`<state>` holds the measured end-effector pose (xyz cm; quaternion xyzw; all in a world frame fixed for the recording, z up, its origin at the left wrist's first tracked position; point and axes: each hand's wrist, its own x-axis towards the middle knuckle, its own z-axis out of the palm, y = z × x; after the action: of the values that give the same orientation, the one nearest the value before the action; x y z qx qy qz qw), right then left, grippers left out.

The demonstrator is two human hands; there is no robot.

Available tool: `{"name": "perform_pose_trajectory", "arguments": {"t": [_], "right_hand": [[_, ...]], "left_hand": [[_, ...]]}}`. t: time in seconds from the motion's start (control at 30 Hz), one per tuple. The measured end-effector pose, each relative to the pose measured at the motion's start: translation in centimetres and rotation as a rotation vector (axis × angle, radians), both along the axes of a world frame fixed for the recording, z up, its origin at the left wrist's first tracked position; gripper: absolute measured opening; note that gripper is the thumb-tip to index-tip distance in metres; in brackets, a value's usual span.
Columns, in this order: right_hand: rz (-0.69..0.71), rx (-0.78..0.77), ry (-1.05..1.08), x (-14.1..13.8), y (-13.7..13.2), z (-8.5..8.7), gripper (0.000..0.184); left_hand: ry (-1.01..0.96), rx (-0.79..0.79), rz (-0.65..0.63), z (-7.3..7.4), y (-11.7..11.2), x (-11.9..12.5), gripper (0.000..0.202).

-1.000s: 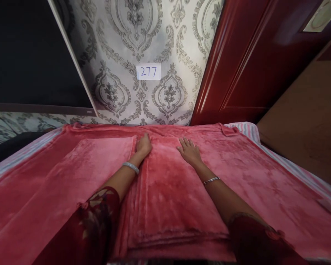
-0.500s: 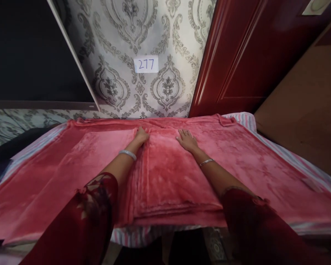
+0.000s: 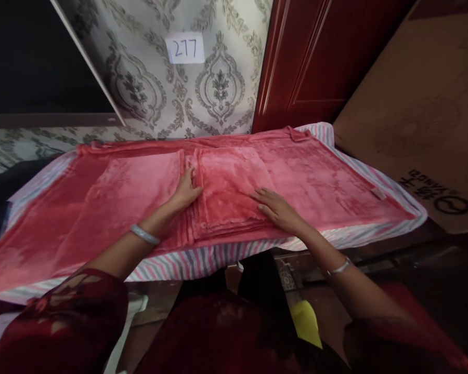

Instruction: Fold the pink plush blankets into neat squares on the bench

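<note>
A pink plush blanket (image 3: 234,182) lies in a folded, layered stack at the middle of the table, with more pink plush fabric (image 3: 308,192) spread flat around it. My left hand (image 3: 186,191), with a pale bangle on the wrist, rests at the stack's left edge, thumb and fingers apart. Near the stack's front right part, my right hand (image 3: 277,210) lies palm down with outstretched fingers touching the plush. Neither hand grips anything that I can see.
Striped cloth (image 3: 218,254) covers the table beneath the blanket. Behind stand a patterned wall with a "277" paper (image 3: 185,48), a dark screen (image 3: 35,62) and a red door panel (image 3: 304,57). A large cardboard box (image 3: 417,109) leans at the right.
Both hands have slid back from the stack's far part toward its front. The left has unbent its fingers along the edge. The view has tipped downward, showing more floor and my lap.
</note>
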<state>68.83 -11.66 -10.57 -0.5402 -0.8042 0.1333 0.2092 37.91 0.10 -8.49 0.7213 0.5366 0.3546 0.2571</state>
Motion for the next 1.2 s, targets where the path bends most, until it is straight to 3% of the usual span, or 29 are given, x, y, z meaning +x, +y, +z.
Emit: {"name": "perform_pose_trajectory", "arguments": {"t": [0.13, 0.23, 0.3, 0.4, 0.63, 0.83, 0.93, 1.03, 1.13, 1.2], "right_hand": [[-0.024, 0.113, 0.082, 1.2, -4.1, -0.8, 0.051], [-0.047, 0.146, 0.104, 1.5, -4.8, -1.2, 0.048], [-0.067, 0.17, 0.112, 1.3, -4.5, -1.5, 0.045], [-0.094, 0.224, 0.115, 1.0, -4.0, -1.9, 0.043], [-0.116, 0.334, 0.083, 0.1, -4.6, -2.8, 0.04], [-0.074, 0.465, 0.118, 0.0, -5.6, -3.4, 0.03], [-0.044, 0.472, 0.15, 0.2, -5.9, -2.6, 0.027], [-0.076, 0.452, 0.148, 0.0, -5.3, -0.9, 0.035], [-0.147, 0.395, 0.088, -1.2, -3.5, 1.3, 0.045], [-0.166, 0.33, 0.007, -2.5, -2.1, 2.1, 0.048]], "left_hand": [[0.26, 0.111, -0.18, 1.1, -5.6, -1.1, 0.044], [0.312, 0.158, -0.344, 1.0, -8.9, -1.4, 0.04], [0.31, 0.189, -0.427, 0.6, -10.0, -1.5, 0.036], [0.338, 0.242, -0.468, 0.2, -10.1, -1.6, 0.023], [0.445, 0.533, -0.515, -1.0, -9.4, -3.1, 0.026], [0.483, 0.537, -0.516, -2.4, -10.4, -4.4, 0.019], [0.472, 0.524, -0.531, -1.5, -10.7, -4.6, 0.019], [0.472, 0.466, -0.547, 0.9, -10.1, -4.0, 0.03], [0.437, 0.424, -0.475, 3.2, -8.8, -2.0, 0.037], [0.421, 0.414, -0.434, 3.5, -8.0, -0.3, 0.038]]}}
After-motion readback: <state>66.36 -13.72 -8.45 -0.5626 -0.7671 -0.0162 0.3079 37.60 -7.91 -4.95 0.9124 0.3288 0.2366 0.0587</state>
